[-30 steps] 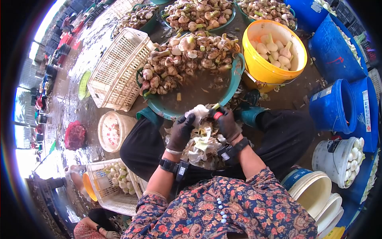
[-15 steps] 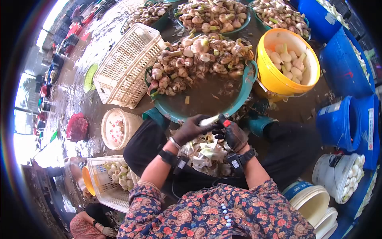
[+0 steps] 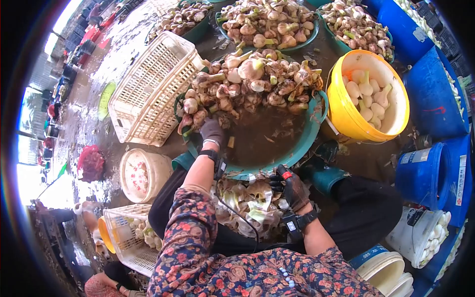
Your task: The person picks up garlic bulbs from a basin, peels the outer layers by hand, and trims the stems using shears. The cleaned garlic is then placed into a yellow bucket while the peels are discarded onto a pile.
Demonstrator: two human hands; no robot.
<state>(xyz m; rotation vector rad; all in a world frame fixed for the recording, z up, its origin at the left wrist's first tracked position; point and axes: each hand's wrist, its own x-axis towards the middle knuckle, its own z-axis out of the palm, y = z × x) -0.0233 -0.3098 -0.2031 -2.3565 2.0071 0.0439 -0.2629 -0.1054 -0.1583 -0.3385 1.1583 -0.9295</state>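
My left hand [image 3: 213,132], in a dark glove, reaches over the near left rim of a green tub [image 3: 309,136]. Its fingertips are among the unpeeled garlic bulbs [image 3: 247,86] heaped there, partly hidden by them. In front of my body, my right hand [image 3: 294,190], also gloved, is closed around a short black-and-red handle [image 3: 284,172]; whatever extends from it is hidden. Beneath and beside that hand lies a pile of pale garlic skins [image 3: 252,203], between my legs. Brown water or dirt with bits of skin covers the tub's bottom.
A yellow bucket [image 3: 341,116] of trimmed white garlic stands right of the tub. To the left are white plastic crates [image 3: 148,94] and a whitish bucket [image 3: 141,195]. Blue containers [image 3: 420,171] line the right side. Another person's arm [image 3: 116,284] shows at bottom left.
My left hand has left the spot by my right hand and gone forward-left to the garlic heap. The white peeled garlic between my hands is gone from them. The view has shifted slightly.
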